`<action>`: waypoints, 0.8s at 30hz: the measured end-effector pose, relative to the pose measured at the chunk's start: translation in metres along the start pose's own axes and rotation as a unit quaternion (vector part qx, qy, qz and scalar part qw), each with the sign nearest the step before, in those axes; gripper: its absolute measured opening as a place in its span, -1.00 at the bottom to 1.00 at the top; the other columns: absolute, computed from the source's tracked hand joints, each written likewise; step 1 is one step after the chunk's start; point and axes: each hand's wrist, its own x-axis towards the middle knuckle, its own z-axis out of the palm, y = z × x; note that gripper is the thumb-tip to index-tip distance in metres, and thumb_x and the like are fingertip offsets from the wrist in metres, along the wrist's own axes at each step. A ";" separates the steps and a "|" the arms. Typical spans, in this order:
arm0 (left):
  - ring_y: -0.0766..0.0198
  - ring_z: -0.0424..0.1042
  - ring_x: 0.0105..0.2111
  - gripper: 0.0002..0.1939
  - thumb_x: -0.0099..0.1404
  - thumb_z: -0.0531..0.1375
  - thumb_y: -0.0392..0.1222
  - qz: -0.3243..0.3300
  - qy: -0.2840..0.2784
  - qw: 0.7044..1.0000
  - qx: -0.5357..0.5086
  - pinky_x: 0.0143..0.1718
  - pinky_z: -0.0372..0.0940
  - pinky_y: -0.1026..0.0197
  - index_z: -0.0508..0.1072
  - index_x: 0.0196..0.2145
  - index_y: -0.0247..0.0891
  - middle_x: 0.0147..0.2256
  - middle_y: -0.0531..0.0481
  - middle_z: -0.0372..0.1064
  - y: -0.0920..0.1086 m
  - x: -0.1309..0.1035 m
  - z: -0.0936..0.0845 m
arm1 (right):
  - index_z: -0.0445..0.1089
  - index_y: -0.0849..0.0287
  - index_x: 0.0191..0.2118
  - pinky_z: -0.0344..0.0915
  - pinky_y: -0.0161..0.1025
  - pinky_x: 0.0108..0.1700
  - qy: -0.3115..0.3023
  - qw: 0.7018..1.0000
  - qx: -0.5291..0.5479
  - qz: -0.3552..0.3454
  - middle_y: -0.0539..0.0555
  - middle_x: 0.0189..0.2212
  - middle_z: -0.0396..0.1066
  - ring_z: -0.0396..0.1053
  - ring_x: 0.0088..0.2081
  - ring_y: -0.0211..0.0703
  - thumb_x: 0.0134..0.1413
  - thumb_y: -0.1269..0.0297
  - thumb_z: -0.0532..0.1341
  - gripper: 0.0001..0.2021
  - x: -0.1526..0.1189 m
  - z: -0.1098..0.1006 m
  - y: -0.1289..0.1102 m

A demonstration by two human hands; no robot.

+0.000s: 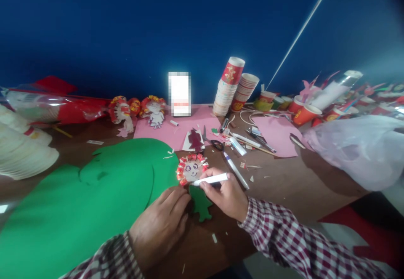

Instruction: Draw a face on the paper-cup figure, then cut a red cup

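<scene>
Marker (215, 179) pointing at the chin of a smiling paper doll (199, 197), just below the middle of the frame.

From where I'm standing, the right hand (223, 192) is pinching the white marker between closed fingers; I can't tell whether its tip is touching the drawn face. The doll is lying on the brown table (274, 182), showing a red-and-white ruff around its head and a green body below. The left hand (162, 220) is resting beside that body, fingers bent and close together; whether they're gripping anything I can't see. Green paper (78, 216) is spreading across the lower left.
</scene>
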 end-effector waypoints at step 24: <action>0.07 0.32 -0.11 -0.73 0.26 -0.02 -0.37 0.030 -0.017 0.999 0.028 -0.08 0.35 0.02 0.41 -0.16 -0.45 -0.17 -0.20 0.40 -0.001 0.001 0.003 | 0.36 0.19 -0.27 0.22 -0.38 -0.43 -0.003 1.000 -0.001 0.002 -0.01 -0.46 0.43 0.37 -0.44 -0.27 0.15 0.31 0.12 -0.90 0.000 0.001 0.002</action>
